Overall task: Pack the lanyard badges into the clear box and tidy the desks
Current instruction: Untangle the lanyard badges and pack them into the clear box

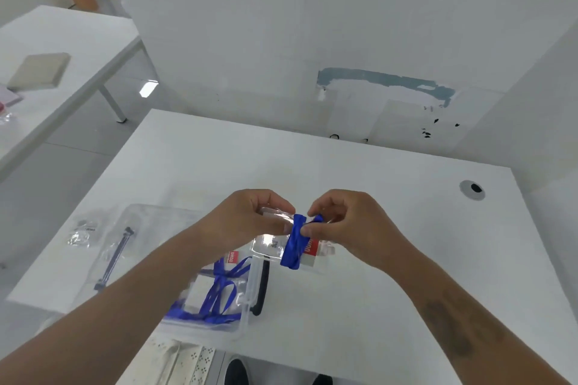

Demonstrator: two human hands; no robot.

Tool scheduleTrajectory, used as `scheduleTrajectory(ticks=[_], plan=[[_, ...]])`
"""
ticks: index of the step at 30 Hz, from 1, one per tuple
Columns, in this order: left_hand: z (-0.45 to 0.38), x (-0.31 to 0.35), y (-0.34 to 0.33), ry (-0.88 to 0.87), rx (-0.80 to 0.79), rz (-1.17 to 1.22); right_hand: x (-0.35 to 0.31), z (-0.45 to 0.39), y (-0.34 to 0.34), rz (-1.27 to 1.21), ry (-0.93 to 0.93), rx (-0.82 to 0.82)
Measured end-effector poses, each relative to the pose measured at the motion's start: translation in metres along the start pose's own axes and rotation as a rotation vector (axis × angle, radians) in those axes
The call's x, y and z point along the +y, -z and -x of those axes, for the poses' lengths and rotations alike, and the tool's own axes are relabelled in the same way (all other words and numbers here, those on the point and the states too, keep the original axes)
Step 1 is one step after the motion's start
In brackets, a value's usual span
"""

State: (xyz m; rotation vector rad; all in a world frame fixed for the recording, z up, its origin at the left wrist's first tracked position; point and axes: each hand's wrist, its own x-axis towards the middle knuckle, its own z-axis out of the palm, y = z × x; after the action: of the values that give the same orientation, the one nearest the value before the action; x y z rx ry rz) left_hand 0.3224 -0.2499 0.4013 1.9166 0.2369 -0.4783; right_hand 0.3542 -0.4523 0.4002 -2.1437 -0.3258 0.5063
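Both hands raised above the white tabletop [359,172], working one lanyard badge [300,244]. Left hand [250,219] gripping the clear sleeve at its top edge; right hand [347,222] pinching the blue strap [294,244], wound in a tight band around the sleeve's middle. Red-and-white label showing just beside the band. Badge held in the air over the right edge of the clear box [247,316], not inside it.

Below the left forearm, the clear box open near the front tabletop edge, holding another badge with loose blue lanyard loops [222,291]. Forearm crossing over the box and hiding part of its contents. Left of the box, a clear lid [125,247] lying flat with a dark clip handle, and further left a small crinkled plastic bag [82,232]. Round cable grommet [472,190] far right, well apart.

Second tabletop [62,40] off to the left, carrying a beige pad [39,70].
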Motion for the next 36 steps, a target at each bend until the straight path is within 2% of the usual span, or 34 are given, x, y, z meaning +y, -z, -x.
scheduleTrajectory(ticks=[5,9,11,15,17,19,21,24,27,31,36], plan=[[0.025,-0.046,0.035,0.117,0.16,0.103,-0.014,-0.013,-0.058,0.023,0.052,-0.032],[0.041,-0.095,0.062,0.305,0.252,0.275,-0.025,-0.024,-0.107,0.109,0.039,-0.049],[0.045,-0.119,0.074,0.378,0.282,0.32,-0.031,-0.031,-0.134,0.209,0.045,-0.066],[0.044,-0.154,0.088,0.423,0.371,0.296,-0.038,-0.046,-0.179,0.509,0.089,-0.077],[0.038,-0.17,0.093,0.441,0.393,0.262,-0.038,-0.054,-0.197,0.583,0.071,-0.094],[0.032,-0.185,0.099,0.455,0.394,0.131,-0.036,-0.064,-0.216,0.586,0.014,-0.162],[0.03,-0.196,0.103,0.438,0.365,-0.153,-0.032,-0.069,-0.231,0.554,-0.037,-0.244],[0.032,-0.204,0.101,0.377,0.265,-0.525,-0.026,-0.074,-0.25,0.502,-0.069,-0.329],[0.03,-0.207,0.097,0.333,0.174,-0.748,-0.025,-0.077,-0.268,0.467,-0.066,-0.389],[0.026,-0.21,0.096,0.301,0.142,-0.802,-0.028,-0.077,-0.292,0.46,-0.056,-0.342],[0.029,-0.217,0.1,0.273,0.129,-0.727,-0.03,-0.072,-0.302,0.712,0.077,-0.22]])
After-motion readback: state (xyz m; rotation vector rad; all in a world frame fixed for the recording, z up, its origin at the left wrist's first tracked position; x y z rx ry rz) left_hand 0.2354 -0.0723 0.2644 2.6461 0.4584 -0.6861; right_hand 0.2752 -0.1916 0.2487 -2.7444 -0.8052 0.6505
